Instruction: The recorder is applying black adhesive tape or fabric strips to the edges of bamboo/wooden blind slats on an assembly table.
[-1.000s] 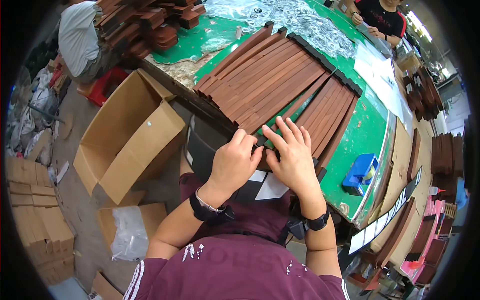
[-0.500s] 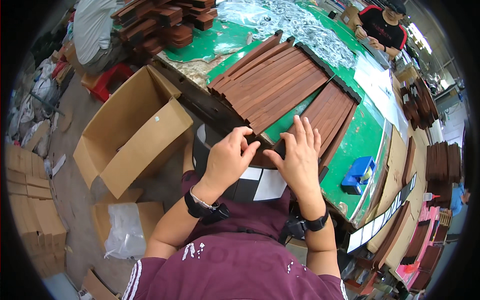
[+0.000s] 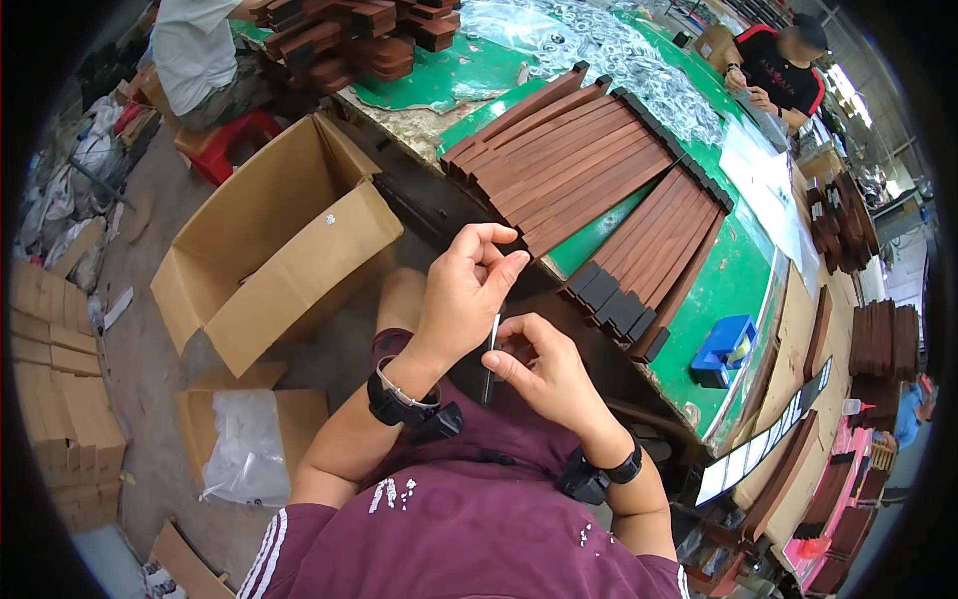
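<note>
My left hand is raised by the near ends of the brown wooden slats, its thumb and forefinger curled close together. Whatever lies between those fingertips is too small to make out. Lower and to the right, my right hand is closed, thumb and fingers at the edge of a thin black-and-white strip. The strip stands nearly edge-on above my lap, partly behind my left hand. The slats lie side by side in two fanned groups; the right group has black caps on its near ends.
An open cardboard box stands left of the table, with a smaller box holding clear plastic below. A blue tape dispenser sits on the green table. Another black-and-white strip lies right. A co-worker works across the table.
My right hand has drawn back from the slats toward my lap, uncovering the black caps. The strip has turned from broadside to nearly edge-on. My left hand has risen slightly.
</note>
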### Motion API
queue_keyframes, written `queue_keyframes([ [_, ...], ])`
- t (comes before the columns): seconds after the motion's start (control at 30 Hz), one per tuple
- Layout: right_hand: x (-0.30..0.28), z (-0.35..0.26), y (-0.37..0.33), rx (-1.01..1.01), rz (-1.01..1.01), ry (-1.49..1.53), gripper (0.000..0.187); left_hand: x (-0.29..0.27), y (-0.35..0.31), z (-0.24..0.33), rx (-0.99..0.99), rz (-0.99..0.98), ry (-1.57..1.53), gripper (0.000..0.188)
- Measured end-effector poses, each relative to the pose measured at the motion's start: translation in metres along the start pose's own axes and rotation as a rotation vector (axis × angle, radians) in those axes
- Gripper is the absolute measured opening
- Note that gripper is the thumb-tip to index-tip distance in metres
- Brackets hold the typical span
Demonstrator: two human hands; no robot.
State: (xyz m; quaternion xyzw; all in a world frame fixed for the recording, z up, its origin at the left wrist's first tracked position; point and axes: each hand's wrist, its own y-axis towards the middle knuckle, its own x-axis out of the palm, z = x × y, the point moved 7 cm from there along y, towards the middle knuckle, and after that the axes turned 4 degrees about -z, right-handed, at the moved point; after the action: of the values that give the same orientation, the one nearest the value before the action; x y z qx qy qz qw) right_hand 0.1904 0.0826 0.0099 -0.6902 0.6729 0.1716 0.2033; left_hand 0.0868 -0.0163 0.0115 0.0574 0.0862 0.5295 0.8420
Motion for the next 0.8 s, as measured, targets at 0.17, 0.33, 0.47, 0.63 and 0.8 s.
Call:
queue_keyframes([
  [0.17,0.025,0.023,0.001,0.173,-0.22,0.689,0.031,-0.001,-0.001,-0.01,-0.06,-0.008,-0.371,0.023],
  [0.33,0.023,0.016,0.004,0.151,-0.231,0.567,0.022,-0.002,-0.002,-0.017,-0.074,0.02,-0.398,0.02],
  [0.47,0.025,0.023,0.007,0.159,-0.137,0.589,0.018,-0.011,0.002,-0.025,-0.034,0.093,-0.45,0.018],
  [0.63,0.011,0.018,0.012,0.077,-0.027,0.311,0.014,-0.016,0.009,-0.035,-0.074,0.106,-0.474,0.016],
  [0.8,-0.037,-0.021,0.012,-0.268,0.185,-0.286,0.018,-0.04,0.009,-0.03,-0.018,0.008,0.005,0.01],
])
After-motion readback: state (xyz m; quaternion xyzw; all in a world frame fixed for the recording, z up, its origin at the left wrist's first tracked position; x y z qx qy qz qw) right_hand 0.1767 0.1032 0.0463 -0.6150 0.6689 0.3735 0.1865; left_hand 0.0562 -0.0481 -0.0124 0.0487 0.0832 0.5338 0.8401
